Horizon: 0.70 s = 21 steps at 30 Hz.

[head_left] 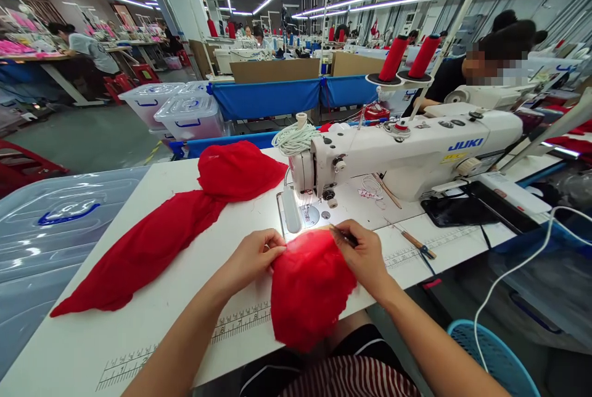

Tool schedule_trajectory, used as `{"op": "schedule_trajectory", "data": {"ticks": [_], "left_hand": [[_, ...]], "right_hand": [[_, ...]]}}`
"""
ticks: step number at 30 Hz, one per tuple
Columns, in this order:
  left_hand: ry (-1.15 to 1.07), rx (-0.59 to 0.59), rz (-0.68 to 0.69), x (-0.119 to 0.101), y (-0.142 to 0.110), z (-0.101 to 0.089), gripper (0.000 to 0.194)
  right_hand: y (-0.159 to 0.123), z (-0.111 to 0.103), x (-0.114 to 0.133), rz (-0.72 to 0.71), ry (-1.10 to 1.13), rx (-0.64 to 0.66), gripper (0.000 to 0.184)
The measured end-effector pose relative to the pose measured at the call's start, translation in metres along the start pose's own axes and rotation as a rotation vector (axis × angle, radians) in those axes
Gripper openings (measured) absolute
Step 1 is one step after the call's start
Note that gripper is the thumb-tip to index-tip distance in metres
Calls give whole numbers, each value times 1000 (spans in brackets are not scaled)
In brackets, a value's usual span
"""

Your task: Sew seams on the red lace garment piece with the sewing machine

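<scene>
A piece of red fabric [312, 289] hangs over the front edge of the table, its upper edge stretched between my hands. My left hand [256, 255] pinches its upper left corner. At the upper right, my right hand [363, 252] grips the same fabric; a small dark object shows by its fingers, too hidden to name. Just beyond the fabric stands a white sewing machine [370, 159], its lamp lighting the needle plate [309, 215]. Another length of red fabric [152, 249] lies bunched on the table to the left.
A wooden-handled tool [416, 243] and a black phone [456, 209] lie right of the machine. Clear plastic bins [69, 218] flank the table's left side. A blue basket [490, 354] stands below right. Red thread cones [394, 58] rise behind; a co-worker [490, 58] sits beyond.
</scene>
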<state>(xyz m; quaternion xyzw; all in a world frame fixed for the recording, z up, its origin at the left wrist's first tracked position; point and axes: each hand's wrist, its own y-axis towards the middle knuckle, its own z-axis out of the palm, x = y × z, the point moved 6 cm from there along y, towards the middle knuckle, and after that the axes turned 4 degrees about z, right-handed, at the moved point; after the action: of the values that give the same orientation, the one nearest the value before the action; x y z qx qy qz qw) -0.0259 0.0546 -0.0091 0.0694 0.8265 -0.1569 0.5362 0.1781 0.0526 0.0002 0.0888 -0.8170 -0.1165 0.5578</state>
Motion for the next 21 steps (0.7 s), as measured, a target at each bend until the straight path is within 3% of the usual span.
{"op": "schedule_trajectory", "data": {"ticks": [3, 8, 12, 16, 19, 21], "left_hand": [[162, -20, -57, 10, -14, -9, 17], [445, -90, -156, 19, -35, -22, 15], [680, -127, -184, 14, -49, -25, 17], [904, -128, -218, 5, -49, -19, 22], [966, -165, -47, -16, -30, 2, 32], [914, -103, 135, -31, -11, 31, 36]], "right_hand": [[4, -29, -8, -10, -59, -175, 14], [10, -60, -27, -10, -186, -369, 14], [17, -86, -35, -22, -311, -453, 14], [22, -123, -35, 50, -485, -650, 15], [27, -118, -27, 4, -214, -522, 21], [25, -102, -13, -36, -12, -403, 24]]}}
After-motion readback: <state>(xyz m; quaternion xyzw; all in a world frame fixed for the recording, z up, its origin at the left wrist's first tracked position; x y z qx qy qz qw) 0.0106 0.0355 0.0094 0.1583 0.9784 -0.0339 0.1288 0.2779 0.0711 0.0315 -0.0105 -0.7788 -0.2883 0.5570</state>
